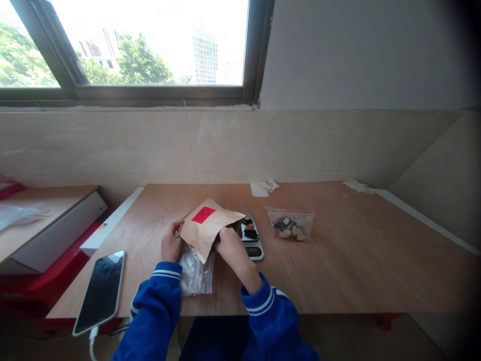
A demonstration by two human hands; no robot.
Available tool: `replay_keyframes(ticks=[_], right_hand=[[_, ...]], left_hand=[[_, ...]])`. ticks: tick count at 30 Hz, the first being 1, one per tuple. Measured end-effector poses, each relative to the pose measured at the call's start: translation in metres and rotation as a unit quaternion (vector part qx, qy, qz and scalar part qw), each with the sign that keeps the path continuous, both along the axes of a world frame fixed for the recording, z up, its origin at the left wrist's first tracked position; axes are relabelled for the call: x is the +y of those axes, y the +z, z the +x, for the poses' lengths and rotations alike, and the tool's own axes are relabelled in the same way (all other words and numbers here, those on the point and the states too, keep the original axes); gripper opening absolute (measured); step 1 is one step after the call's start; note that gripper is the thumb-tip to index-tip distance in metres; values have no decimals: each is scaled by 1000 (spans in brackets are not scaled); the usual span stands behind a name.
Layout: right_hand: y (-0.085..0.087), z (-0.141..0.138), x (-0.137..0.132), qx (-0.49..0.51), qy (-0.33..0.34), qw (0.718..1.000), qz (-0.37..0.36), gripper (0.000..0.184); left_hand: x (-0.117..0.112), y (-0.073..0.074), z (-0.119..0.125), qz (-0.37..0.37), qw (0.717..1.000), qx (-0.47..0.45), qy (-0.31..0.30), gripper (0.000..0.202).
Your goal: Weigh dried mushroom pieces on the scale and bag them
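Note:
My left hand (173, 242) grips the left end of a brown paper bag (205, 233) with a red label, which lies tilted with its mouth to the right. Into that mouth reaches my right hand (228, 240); its fingers are hidden inside the bag. Just right of the bag, partly covered by it, stands a kitchen scale (256, 251) with dark and brown pieces (250, 230) on its top. Below the paper bag lies a stack of clear zip bags (196, 273). Farther right sits a filled zip bag (291, 223) with dark and pale pieces inside.
A phone (100, 291) with a white cable lies at the table's left front edge. Crumpled tissue (268, 185) and another white scrap (358, 187) are at the back by the wall. A second table (48, 210) stands at the left, with a red stool (56, 283) below.

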State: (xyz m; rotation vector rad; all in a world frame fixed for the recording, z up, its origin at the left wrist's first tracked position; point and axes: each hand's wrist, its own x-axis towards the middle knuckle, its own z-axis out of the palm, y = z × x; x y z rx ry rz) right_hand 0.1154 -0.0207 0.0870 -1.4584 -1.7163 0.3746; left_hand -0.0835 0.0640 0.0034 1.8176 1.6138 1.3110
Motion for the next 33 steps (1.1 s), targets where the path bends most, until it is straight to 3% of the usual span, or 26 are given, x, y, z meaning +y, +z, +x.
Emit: replay_keyframes(ticks=[4,7,9,11,14,20,26,33], right_hand=[[25,15,-12,2,-1,1000,26,20],[44,31,-19,82,-22,993,80,17],[48,45,-20,136,-50,986,86,16],[42,60,-16,157,-76,983,64,15],[19,82,-3,140,-102,984,28,14],[-24,104,19,-21,-145,989,-7,14],[-30,101,26,-131,-170,976,-30,14],[-30,89,35,-169,-172,970,-36,12]], left_hand=[[0,-2,-1,-3,1000,4,4,33],[0,-2,-2,-6,1000,10,9,35],[1,-2,-2,-14,1000,18,18,36],[2,-2,-3,-20,999,35,35,36],[4,-1,-3,-21,996,67,63,31],[4,2,-3,-29,995,60,70,33],[3,3,-2,-29,995,59,70,36],[3,3,-2,-32,995,60,71,35]])
